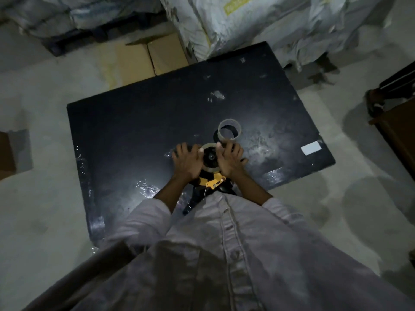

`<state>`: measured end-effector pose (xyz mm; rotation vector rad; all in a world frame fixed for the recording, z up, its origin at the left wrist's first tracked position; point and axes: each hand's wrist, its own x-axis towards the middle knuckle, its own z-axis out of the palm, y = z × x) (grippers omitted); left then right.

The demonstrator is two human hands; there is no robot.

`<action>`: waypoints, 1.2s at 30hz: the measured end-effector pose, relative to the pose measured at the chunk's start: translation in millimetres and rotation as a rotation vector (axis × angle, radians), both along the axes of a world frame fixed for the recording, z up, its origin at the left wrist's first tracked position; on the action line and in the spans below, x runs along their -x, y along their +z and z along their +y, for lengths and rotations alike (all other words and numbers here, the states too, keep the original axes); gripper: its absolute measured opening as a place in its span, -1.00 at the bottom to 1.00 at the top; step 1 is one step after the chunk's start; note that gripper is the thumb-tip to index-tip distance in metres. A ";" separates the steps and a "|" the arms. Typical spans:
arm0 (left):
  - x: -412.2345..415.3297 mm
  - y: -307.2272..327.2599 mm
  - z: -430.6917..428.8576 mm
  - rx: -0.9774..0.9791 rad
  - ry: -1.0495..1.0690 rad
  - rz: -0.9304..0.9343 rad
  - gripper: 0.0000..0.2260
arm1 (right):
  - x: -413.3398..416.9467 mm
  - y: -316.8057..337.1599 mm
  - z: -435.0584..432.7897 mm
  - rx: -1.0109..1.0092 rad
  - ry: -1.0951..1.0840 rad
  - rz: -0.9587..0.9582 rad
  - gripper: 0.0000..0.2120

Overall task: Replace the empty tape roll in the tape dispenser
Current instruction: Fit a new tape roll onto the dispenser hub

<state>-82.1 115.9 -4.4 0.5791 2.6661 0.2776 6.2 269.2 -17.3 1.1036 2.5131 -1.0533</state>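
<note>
While the light is pretty dim, the big black rectangular desk [139, 122] fills most of the frame, sitting on a pale concrete floor [40, 221] with white woven sacks [258, 23] and a brown cardboard box [166, 55] past its far edge. Scraps of clear tape are stuck to the top, and a small white label [311, 148] sits near the right corner.

Near the middle of the desk's near edge lies the black-and-yellow handheld tape dispenser [213, 180], with a roll of clear packing tape [210, 157] sitting on its hub. The left hand [187, 162] is pressed against the roll's left side, fingers spread out flat, and the right hand [229, 160] does the same on the right side, so the roll is squeezed between them (not really a pinch).

Just beyond the hands stands the empty greyish cardboard tape core [229, 129], upright on the desk, apart from the dispenser.
</note>
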 end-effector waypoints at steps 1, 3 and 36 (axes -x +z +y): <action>-0.8 3.5 -5.3 -0.081 0.066 0.044 -0.60 | -6.9 3.2 2.8 0.035 -0.009 0.031 -0.36; -5.4 13.4 -16.6 -0.249 0.217 0.085 -0.67 | -23.6 7.4 4.4 0.052 -0.029 0.086 -0.38; -28.2 30.4 -30.8 -0.268 0.290 -0.181 -0.66 | -53.3 30.6 3.1 -0.262 0.366 0.167 -0.56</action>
